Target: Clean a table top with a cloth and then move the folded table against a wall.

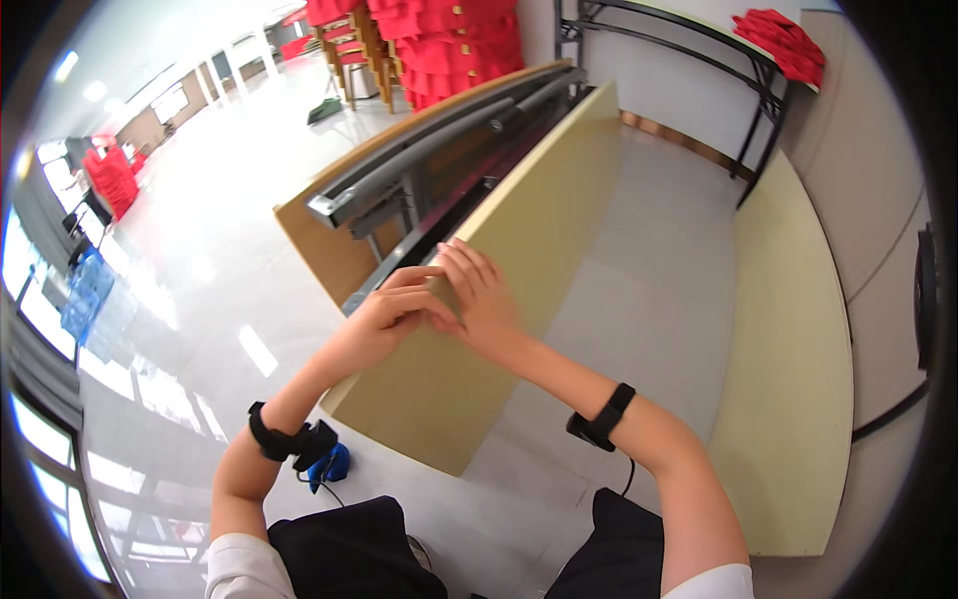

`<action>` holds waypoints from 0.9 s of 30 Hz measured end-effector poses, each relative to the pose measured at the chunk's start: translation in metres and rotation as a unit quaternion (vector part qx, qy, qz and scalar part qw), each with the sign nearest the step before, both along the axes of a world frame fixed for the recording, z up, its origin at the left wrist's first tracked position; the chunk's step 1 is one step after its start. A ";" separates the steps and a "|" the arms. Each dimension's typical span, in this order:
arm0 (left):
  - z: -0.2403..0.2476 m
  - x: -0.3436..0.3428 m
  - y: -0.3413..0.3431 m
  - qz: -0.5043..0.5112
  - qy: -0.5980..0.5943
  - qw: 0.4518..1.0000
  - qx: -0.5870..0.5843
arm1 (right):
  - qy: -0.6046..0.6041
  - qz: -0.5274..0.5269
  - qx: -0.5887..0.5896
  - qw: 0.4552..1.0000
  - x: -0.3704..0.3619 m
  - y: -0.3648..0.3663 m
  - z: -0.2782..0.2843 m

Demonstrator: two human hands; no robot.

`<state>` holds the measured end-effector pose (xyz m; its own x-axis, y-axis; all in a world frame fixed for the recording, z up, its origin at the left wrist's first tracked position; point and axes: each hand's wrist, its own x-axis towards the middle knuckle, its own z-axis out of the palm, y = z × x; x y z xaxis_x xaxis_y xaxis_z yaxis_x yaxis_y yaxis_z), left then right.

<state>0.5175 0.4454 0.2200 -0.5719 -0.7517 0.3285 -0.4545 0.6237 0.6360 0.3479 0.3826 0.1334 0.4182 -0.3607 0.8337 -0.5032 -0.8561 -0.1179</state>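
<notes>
Both hands meet on the upper edge of a pale yellow tabletop (519,250) that stands tipped on its side, its flat face slanting down toward the glossy white floor (200,250). The left hand (384,319) curls its fingers over that edge and clasps it, thumb side toward the person — a closed grip on the board itself. The right hand (484,299) lies just beside it, touching the left, its fingers stretched flat and pressed against the face of the board near the edge, not wrapped round anything. Each wrist carries a black band (604,414), and a small blue device (329,464) hangs by the left wrist's strap. Behind the tipped board, touching or nearly so, a second folded table leans with its brown wooden top (329,250) and grey metal frame rails (439,140) exposed. To the right another pale yellow tabletop (788,379) lies against the wall, well apart from the hands, and beyond it stands a black metal table frame (758,90) with red cloth (783,40) piled on its top. Farther back, stacked chairs draped in red covers (449,45) fill the end of the room. The person's dark trousers show at the lower edge.
</notes>
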 end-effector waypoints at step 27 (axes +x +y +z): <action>-0.014 0.013 -0.002 -0.080 0.158 0.984 0.031 | 0.224 -0.259 0.233 0.910 -0.160 0.077 0.004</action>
